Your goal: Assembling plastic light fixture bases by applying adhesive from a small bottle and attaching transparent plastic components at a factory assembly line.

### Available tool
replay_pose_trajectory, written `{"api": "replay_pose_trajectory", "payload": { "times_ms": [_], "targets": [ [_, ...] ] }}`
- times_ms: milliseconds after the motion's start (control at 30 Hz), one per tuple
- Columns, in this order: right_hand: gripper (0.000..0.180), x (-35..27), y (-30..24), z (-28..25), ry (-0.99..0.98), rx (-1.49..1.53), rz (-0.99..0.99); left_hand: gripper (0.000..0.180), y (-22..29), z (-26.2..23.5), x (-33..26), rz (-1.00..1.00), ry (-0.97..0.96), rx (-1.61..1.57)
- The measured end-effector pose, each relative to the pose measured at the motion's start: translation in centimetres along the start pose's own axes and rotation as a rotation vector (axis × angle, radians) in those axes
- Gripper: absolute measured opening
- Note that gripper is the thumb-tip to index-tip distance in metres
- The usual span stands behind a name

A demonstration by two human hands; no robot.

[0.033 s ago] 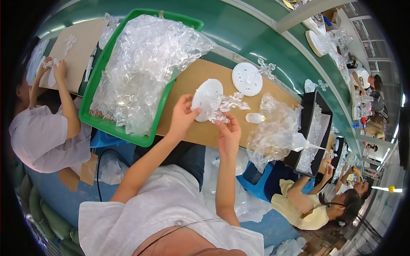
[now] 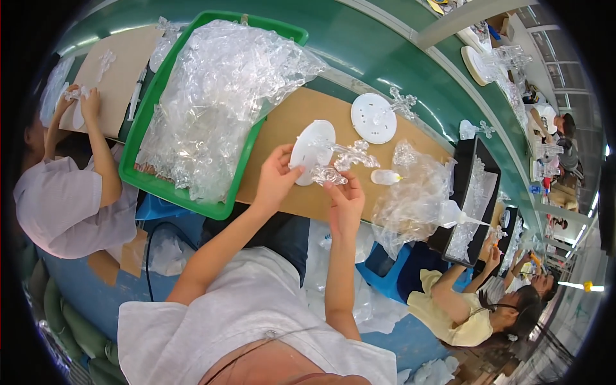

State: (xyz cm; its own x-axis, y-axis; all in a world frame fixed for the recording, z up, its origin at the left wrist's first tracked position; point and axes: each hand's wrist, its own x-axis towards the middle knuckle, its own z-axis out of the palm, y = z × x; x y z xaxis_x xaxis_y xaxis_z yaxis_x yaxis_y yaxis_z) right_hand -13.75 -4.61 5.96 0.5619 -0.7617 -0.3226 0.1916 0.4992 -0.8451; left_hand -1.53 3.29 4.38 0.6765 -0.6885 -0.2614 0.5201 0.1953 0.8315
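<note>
My left hand (image 2: 276,179) is closed on the edge of a white round disc (image 2: 311,144), held tilted above the cardboard sheet. Out from the disc's face, to the right, runs a clear plastic branch (image 2: 356,154) with flower-like ends. My right hand (image 2: 345,200) pinches a clear faceted plastic piece (image 2: 329,175) close to the disc; whether the piece touches it I cannot tell. Farther back on the cardboard lies a second white disc (image 2: 373,119) with small slots and a clear flower branch (image 2: 403,102). A small white bottle with a yellow tip (image 2: 385,177) lies right of my hands.
A green crate (image 2: 240,183) full of clear bagged parts stands left on the cardboard (image 2: 273,138). Crumpled clear bags (image 2: 410,202), a white nozzle bottle (image 2: 451,213) and a black bin (image 2: 482,154) are at right. Co-workers sit at left (image 2: 67,192) and right (image 2: 452,308).
</note>
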Motion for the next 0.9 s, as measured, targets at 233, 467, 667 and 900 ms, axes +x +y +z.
{"api": "replay_pose_trajectory", "payload": {
  "times_ms": [233,467,667,900],
  "targets": [
    [0.045,-2.5,-1.1,3.2,0.037,-0.128,-0.245,0.028,2.9,1.0,-4.4,-0.099,-0.091,-0.029],
    [0.039,-3.6,-2.0,2.5,0.076,-0.158,-0.273,0.031,4.9,1.5,-5.7,0.157,-0.148,0.099],
    [0.039,-4.6,-2.9,2.9,0.068,-0.256,-0.344,0.037,5.8,1.5,-5.9,0.213,-0.187,0.352],
    [0.038,-5.2,-3.6,3.8,0.088,-0.319,-0.373,0.034,4.9,1.2,-6.3,0.256,-0.156,0.370]
  ]
}}
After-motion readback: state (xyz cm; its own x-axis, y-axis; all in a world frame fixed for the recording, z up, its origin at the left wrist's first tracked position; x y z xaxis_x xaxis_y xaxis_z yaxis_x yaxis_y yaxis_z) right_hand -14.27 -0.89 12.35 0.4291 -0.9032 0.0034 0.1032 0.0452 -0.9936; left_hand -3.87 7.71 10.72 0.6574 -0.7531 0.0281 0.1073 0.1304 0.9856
